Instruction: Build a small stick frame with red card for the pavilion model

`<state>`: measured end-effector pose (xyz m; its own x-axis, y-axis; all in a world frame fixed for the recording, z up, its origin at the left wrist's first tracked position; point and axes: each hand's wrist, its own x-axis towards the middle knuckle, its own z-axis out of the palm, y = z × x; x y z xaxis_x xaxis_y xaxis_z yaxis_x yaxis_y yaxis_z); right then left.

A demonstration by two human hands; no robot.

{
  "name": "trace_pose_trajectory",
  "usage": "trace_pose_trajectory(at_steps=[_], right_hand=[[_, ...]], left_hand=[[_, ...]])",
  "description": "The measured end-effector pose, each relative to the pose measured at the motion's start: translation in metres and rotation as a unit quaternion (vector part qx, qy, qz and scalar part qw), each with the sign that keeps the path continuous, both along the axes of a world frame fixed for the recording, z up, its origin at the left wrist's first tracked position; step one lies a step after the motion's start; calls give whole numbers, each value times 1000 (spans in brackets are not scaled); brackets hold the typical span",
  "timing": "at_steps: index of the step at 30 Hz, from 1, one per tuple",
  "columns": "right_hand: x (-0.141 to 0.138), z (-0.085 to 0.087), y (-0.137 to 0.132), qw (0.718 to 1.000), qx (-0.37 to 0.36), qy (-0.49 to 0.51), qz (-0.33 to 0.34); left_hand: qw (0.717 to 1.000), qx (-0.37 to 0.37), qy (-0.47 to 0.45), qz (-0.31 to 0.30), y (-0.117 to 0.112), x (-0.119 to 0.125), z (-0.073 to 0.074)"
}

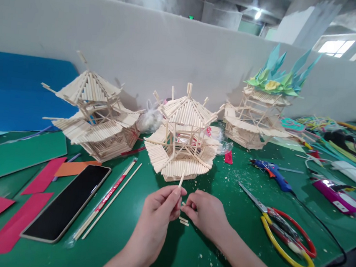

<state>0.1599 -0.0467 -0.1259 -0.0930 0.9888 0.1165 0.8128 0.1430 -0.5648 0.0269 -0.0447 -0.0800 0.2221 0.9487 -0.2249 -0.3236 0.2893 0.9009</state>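
My left hand (159, 215) is closed in a pinch on a short wooden stick (181, 178) that points up toward the middle stick pavilion (183, 144). Beside it, my right hand (203, 211) has its fingers curled over small stick pieces (184, 221) lying on the green mat (130, 238); it seems to pinch one, though I cannot see it clearly. Both hands hover just in front of the middle pavilion, not touching it.
A second stick pavilion (96, 117) stands left, a third with paper leaves (258, 112) right. A phone (67, 200), chopsticks (108, 198) and red paper pieces (15, 218) lie left. Scissors (282, 231), a blue glue gun (272, 170) and cables lie right.
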Motion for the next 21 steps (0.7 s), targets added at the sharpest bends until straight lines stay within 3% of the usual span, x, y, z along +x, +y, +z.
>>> trace_pose_trajectory(at_steps=[3, 6, 10, 13, 17, 21], right_hand=[[7, 5, -3, 1000, -2, -3, -5], [34, 16, -14, 999, 15, 7, -40], [98, 19, -41, 978, 16, -21, -205], [150, 6, -67, 955, 8, -70, -288], [198, -23, -100, 965, 2, -122, -230], [222, -48, -114, 981, -7, -111, -160]], left_hand=[[1000, 7, 15, -1, 0, 0, -2], [999, 9, 32, -13, 1, 0, -4], [997, 6, 55, -50, 0, 1, -5], [995, 13, 77, -66, -2, 2, -2], [987, 30, 138, -80, -6, 5, 2], [971, 51, 205, -109, -9, 10, 2]])
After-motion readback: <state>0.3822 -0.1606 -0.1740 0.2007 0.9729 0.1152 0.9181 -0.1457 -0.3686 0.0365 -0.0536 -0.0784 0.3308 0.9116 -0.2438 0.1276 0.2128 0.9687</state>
